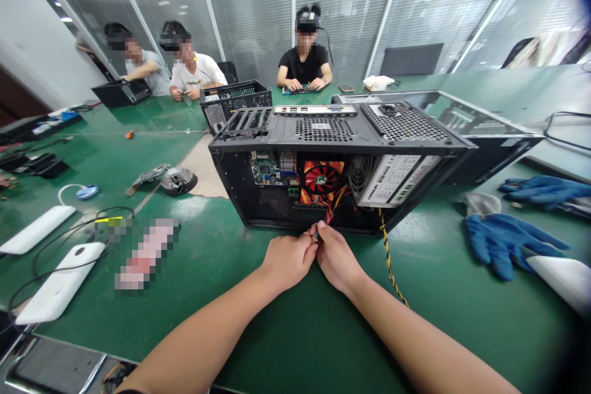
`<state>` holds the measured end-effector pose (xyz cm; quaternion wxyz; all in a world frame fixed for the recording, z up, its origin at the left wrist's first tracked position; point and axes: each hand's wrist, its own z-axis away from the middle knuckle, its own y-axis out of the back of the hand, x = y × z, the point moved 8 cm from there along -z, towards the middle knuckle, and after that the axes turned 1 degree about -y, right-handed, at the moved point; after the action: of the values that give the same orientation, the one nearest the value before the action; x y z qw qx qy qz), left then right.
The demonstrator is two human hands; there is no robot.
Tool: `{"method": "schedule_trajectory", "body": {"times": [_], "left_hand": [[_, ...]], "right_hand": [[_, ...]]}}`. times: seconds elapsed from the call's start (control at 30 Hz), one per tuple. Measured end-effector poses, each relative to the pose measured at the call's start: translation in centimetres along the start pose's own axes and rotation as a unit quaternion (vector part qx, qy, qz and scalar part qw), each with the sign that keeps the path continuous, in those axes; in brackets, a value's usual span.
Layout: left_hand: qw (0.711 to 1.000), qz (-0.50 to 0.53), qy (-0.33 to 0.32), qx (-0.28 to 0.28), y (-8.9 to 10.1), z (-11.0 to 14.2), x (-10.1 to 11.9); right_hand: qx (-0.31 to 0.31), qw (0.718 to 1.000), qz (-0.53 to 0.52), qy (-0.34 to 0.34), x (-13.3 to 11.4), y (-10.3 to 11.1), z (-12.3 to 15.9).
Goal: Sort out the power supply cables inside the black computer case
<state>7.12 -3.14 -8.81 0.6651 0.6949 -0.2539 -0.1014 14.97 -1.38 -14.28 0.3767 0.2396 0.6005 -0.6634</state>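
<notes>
The open computer case (286,144) stands rear panel up on the green table (300,338), its motherboard (265,169) at left, then a red fan (320,179). In front, the left hand (290,260) and right hand (340,260) pinch thin wires (329,215) between drawn-together fingertips. Farther right: power supply (398,181), yellow-black cable (387,252), blue glove (501,241).

Centre: wire ends (317,236) between left hand (290,260) and right hand (339,260) | 12 o'clock: PC case (341,146) on table (207,240) | inside: cooling fan (322,179), motherboard (266,167) at its 9, power supply (398,181) at its 3 | 11 o'clock, behind: second PC case (237,97) | 3 o'clock: gloves (494,240)
</notes>
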Motion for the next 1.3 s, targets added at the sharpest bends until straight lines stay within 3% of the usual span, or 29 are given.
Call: {"method": "schedule_trajectory", "body": {"times": [1.3], "left_hand": [[0.999,0.015,0.017,-0.028,-0.23,0.0,-0.12]], "right_hand": [[0.01,1.0,0.004,-0.002,-0.36,-0.22,0.37]]}}
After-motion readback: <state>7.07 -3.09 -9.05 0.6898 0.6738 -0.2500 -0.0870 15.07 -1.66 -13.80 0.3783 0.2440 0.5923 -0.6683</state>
